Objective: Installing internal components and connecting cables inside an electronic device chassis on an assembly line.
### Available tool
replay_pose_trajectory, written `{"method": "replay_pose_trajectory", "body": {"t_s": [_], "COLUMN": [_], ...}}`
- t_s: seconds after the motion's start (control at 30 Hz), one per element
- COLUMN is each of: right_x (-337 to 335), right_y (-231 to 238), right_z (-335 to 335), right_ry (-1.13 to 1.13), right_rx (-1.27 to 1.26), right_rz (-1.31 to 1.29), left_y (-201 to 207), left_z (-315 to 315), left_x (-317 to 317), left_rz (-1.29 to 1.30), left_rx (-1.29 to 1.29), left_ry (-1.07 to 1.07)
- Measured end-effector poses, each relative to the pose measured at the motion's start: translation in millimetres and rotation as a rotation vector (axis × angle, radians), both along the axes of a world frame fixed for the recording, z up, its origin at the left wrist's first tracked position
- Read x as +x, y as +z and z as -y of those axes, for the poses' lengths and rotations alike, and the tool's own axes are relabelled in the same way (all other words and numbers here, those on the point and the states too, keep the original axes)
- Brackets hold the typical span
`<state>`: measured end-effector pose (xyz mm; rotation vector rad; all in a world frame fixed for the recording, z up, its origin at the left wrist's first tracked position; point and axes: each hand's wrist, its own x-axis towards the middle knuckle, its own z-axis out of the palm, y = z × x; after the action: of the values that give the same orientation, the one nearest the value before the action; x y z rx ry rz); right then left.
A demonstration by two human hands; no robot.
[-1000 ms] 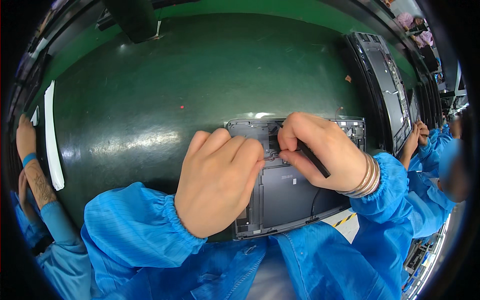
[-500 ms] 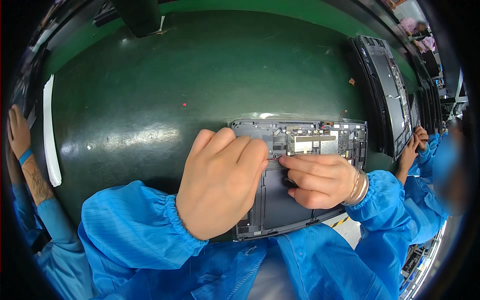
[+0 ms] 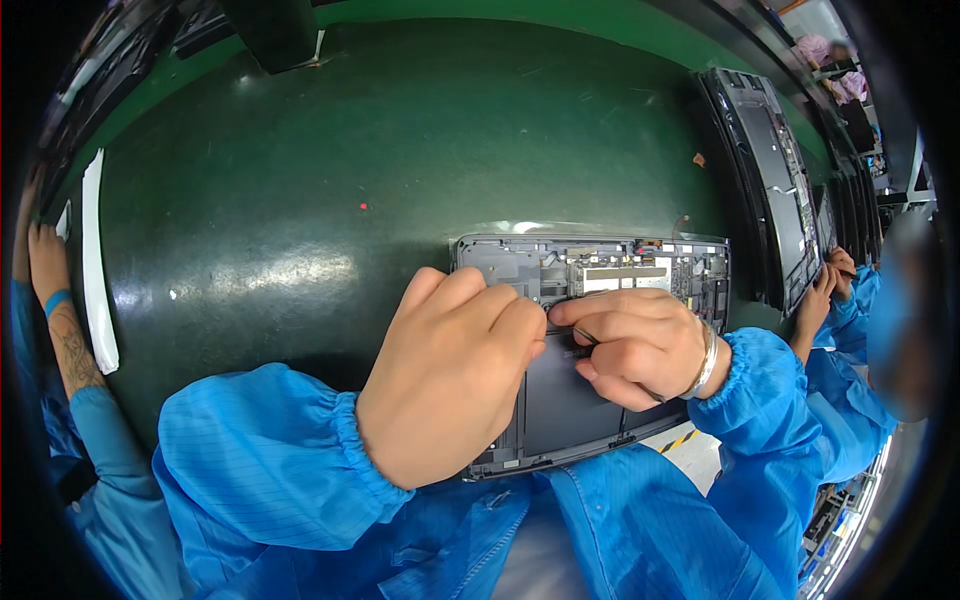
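An opened laptop base (image 3: 570, 410), dark grey with its circuit board (image 3: 625, 275) and inner parts bare, lies at the table's near edge. Over its left half my left hand (image 3: 455, 365) is closed, knuckles up; its fingertips and whatever they pinch are hidden. My right hand (image 3: 645, 345) comes over the middle of the base, index fingertip pressed down just below the board and close to the left fingers. A thin dark tool (image 3: 586, 337) passes through the curled fingers of this hand; its exact kind is unclear.
More opened laptop bases (image 3: 770, 170) stand in a row along the right, near another person's hands (image 3: 828, 285). On the left, a long white strip (image 3: 95, 265) lies by another person's tattooed forearm (image 3: 72, 345). A small red bit (image 3: 364, 207) rests on the green table (image 3: 420, 120).
My right hand has shifted slightly up and left and curled more, so the thin dark tool now shows in it. My left hand stays closed at nearly the same place.
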<state>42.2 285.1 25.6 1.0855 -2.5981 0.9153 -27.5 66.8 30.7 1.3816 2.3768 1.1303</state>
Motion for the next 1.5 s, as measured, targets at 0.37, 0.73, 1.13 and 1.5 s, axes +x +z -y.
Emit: {"method": "replay_pose_trajectory", "body": {"t_s": [0.37,0.73,1.13,1.5], "right_x": [-6.8,-43.7,-36.5,23.0], "right_y": [18.3,44.0,52.0,53.4], "right_z": [12.0,22.0,40.9,35.4], "right_ry": [0.032,-0.221,-0.310,-0.497], "right_rx": [0.197,0.093,0.423,-0.099], "right_rz": [-0.144,0.491,0.273,0.137], "left_y": [-2.7,-4.1,-3.4,-3.2], "left_z": [1.5,1.7,0.2,2.2], "left_x": [-4.0,-4.2,-1.4,-10.1], "left_rz": [-0.084,-0.056,0.038,-0.009], "left_rx": [0.035,0.058,0.097,0.045], "left_ry": [0.096,0.100,0.140,0.135]}}
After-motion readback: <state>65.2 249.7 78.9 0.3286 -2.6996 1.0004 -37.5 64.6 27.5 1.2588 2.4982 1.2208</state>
